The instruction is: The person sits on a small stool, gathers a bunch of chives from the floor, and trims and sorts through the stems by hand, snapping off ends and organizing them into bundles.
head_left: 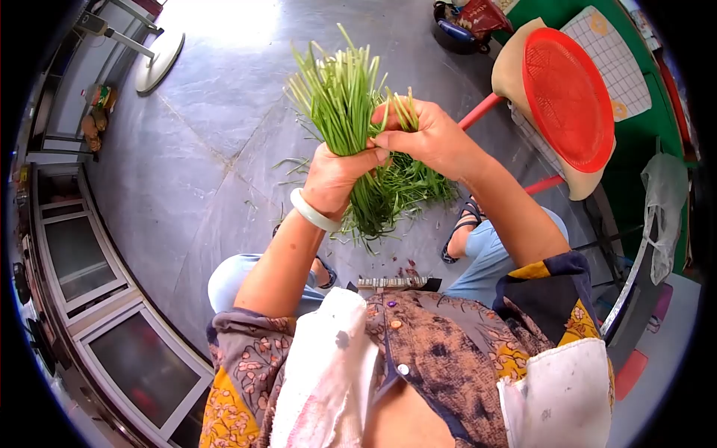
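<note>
My left hand [334,175], with a pale bangle [312,212] at the wrist, is wrapped round a thick bunch of long green stalks [340,101]. The cut, paler ends point up and away, and the leafy ends hang below the fist. Close beside it, my right hand [427,138] pinches a few separate stalks [404,112] between thumb and fingers, its thumb near my left thumb. Beneath both hands, a loose heap of green leaves [426,183] lies on the grey floor, partly hidden by the bunch.
A red round tray [567,101] rests on a stool to the right. Plastic bags [661,216] hang at the far right. Glass-fronted cabinets [138,366] line the left side. A round stand base [160,63] is at upper left, a dark container [457,37] at top right.
</note>
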`<state>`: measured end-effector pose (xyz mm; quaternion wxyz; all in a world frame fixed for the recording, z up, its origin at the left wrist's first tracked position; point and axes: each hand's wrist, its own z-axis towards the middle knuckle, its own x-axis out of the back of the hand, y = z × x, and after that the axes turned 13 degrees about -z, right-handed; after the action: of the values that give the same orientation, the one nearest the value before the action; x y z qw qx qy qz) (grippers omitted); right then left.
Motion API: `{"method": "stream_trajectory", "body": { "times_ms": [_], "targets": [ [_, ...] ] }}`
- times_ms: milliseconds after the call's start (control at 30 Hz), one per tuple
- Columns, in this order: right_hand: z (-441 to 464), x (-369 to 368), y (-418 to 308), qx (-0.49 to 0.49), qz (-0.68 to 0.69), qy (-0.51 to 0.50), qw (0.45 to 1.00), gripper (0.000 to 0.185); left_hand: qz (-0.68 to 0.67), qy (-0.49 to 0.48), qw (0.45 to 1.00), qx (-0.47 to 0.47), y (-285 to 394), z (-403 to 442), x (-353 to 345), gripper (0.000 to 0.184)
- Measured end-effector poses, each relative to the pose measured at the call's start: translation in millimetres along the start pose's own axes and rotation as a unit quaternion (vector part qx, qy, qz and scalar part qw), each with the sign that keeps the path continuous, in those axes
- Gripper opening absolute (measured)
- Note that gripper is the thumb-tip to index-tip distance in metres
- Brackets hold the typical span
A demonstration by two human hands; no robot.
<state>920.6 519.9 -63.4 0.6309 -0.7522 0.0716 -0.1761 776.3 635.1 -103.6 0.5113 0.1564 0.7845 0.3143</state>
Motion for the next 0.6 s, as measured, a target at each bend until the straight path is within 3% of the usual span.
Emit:
{"method": "stream_trajectory", "body": {
  "times_ms": [67, 200, 300, 500, 600],
  "targets": [
    [2.5, -3.3, -5.3, 0.017, -0.033, 0.025, 0.999, 0.032, -0.012, 0.042, 0.999, 0.002, 3.6, 0.6, -0.4, 0.013],
    [1.7, -9.6, -15.6, 0.048, -0.294, 0.142, 0.944, 0.045, -0.055, 0.070, 0.996, -0.004, 7.9, -1.1, 2.2, 0.017],
    [1.2, -13.7, -9.7, 0.119, -0.293, 0.182, 0.931, 0.046, -0.081, 0.060, 0.995, -0.024, 5.2, -0.3, 0.8, 0.018],
    [3.4, 7.8, -7.1, 0.104, -0.311, 0.217, 0.920, 0.036, -0.060, 0.062, 0.996, -0.010, 2.7, -0.9, 8.2, 0.017],
    [6.9, 24.1, -2.8, 0.106, -0.294, 0.275, 0.909, 0.020, -0.062, 0.072, 0.995, -0.009, 5.3, -2.0, 7.3, 0.016]
  ]
}}
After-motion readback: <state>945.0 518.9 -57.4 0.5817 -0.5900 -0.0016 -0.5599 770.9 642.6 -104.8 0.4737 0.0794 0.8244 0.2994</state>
